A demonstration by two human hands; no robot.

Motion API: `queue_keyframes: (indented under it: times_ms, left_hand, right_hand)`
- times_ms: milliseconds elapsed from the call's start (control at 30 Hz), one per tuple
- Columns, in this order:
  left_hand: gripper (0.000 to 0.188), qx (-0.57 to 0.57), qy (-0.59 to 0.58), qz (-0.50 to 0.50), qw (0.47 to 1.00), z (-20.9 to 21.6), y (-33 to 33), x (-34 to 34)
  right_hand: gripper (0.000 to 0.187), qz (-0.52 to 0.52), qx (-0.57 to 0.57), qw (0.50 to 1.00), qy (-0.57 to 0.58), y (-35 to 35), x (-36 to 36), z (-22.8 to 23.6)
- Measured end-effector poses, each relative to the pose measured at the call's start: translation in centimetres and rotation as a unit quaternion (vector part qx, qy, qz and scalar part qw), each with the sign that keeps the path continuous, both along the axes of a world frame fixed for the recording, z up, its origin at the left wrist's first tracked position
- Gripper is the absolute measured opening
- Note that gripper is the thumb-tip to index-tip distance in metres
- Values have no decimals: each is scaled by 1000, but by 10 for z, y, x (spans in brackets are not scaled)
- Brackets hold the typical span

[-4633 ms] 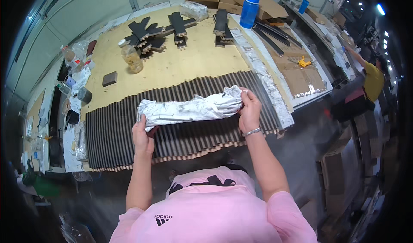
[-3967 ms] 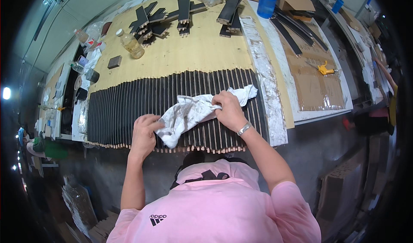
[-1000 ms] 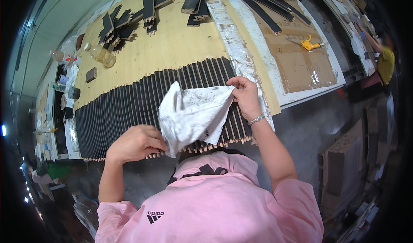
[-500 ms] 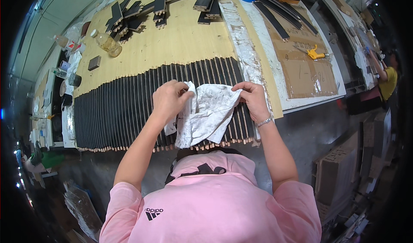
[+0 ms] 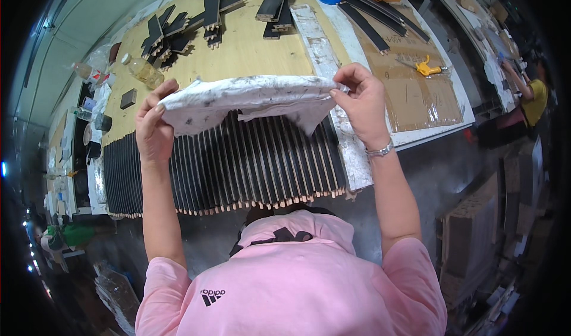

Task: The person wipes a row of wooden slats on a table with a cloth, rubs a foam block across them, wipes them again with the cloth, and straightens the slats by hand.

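A white rag [image 5: 250,95] with dark smudges hangs stretched between my two hands, raised above the table. My left hand [image 5: 156,122] pinches its left end, and my right hand [image 5: 361,101] grips the other end between thumb and fingers. Beneath it lies a long row of narrow black wooden slats [image 5: 208,163], side by side, with bare wood pegs at their near ends. The rag hides the far ends of many slats.
Loose black slats [image 5: 172,35] are piled at the far left, more [image 5: 276,8] at the far middle. A bottle of yellowish liquid [image 5: 141,69] and a small dark block [image 5: 128,98] stand left. Right are cardboard [image 5: 422,98], a yellow air gun [image 5: 429,68] and a co-worker [image 5: 532,98].
Both hands have moved apart and the rag, earlier bunched over the slats, is now pulled wide. It has moved farther from my body, and more near slat ends show.
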State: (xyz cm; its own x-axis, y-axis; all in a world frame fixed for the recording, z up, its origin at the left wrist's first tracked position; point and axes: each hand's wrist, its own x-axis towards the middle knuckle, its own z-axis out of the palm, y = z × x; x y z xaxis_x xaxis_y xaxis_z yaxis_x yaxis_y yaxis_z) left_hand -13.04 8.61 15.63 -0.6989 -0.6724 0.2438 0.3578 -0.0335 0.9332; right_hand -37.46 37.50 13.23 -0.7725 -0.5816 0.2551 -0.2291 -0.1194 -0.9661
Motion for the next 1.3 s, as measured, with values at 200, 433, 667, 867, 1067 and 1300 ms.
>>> queue_keyframes:
  times_ms: [200,433,667,867,1067,1300]
  left_hand:
    - [11,-135,-122,-80,980,-25,29,44]
    - [10,-144,-297,-157,931,-55,65,85]
    - [11,-180,-276,-166,929,-38,72,73]
    - [20,-244,-374,-439,779,-10,85,64]
    - [79,-465,-261,-125,836,-10,100,24]
    - [131,-128,-224,-270,927,-53,115,-8]
  right_hand:
    - [19,57,77,978,183,25,9,-7]
    - [21,103,310,920,218,62,42,-56]
    - [22,141,291,877,354,16,108,-77]
    - [18,60,92,994,-5,-5,92,-86]
    - [21,191,-115,905,-363,-5,83,-45]
    - [23,275,-292,700,-591,-4,94,-61]
